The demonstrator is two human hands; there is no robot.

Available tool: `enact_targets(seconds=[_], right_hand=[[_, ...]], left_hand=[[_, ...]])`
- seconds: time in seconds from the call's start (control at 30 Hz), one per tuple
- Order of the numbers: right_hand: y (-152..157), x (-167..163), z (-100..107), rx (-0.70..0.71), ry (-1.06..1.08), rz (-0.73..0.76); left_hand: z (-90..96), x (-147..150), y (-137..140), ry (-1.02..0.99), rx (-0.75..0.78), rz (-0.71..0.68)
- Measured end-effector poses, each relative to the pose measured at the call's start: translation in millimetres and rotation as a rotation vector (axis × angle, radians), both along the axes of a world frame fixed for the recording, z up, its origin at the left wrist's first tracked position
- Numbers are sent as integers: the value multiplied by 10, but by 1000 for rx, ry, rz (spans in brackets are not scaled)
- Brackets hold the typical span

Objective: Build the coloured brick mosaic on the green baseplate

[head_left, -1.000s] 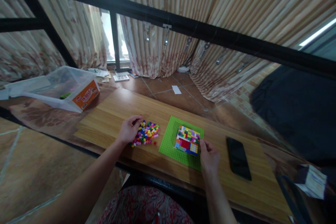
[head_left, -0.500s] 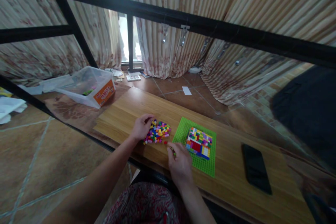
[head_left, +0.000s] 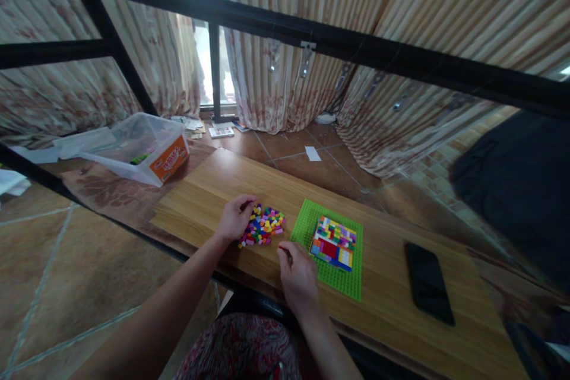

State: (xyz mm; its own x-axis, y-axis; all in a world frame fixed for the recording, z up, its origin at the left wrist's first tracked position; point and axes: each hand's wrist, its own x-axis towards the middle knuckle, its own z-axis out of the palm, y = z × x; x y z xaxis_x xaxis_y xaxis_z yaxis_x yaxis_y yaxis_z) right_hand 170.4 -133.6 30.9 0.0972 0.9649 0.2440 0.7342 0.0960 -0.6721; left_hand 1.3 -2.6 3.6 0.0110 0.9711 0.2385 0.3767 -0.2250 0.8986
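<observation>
A loose heap of small coloured toy bricks (head_left: 267, 223) lies on the wooden table. My left hand (head_left: 235, 218) rests at the heap's left edge, its fingers curved and the thumb apart from the forefinger, with nothing visible in them. To the right of the heap, my right hand (head_left: 299, 276) is closed in a pinch, and a speck of red brick (head_left: 280, 245) shows at its fingertips. Beside that hand lies a green studded baseplate (head_left: 347, 286), bearing a block built of many-coloured bricks (head_left: 333, 240). The right hand's knuckles are close to the plate's left edge.
A black phone (head_left: 430, 282) lies on the table (head_left: 383, 314) at the right. Past the table's left end stands a clear plastic box (head_left: 138, 142) with an orange label. A black metal rail (head_left: 267, 21) crosses in front of the curtains (head_left: 276, 89).
My right hand has shifted slightly left and closed over the red brick that lay in front of its fingertips. The left hand stays by the heap. The whole view has shifted a little.
</observation>
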Motion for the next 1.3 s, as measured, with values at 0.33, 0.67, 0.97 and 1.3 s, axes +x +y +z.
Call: enact_targets(seconds=[0.33,0.67,0.97,1.3], right_hand=[[-363,958,65,21,303,-389],[-240,1338,12,4,150,-546],[-136,1320,34,-51,192,-603],[-109,1330,53,-56,157,-628]], left_hand=[[-6,-5,3,4,-8,-4],[7,-4,3,-5,-18,-3],[-3,-5,8,-19,-19,-2],[-22,-5,15,-10,-9,-5]])
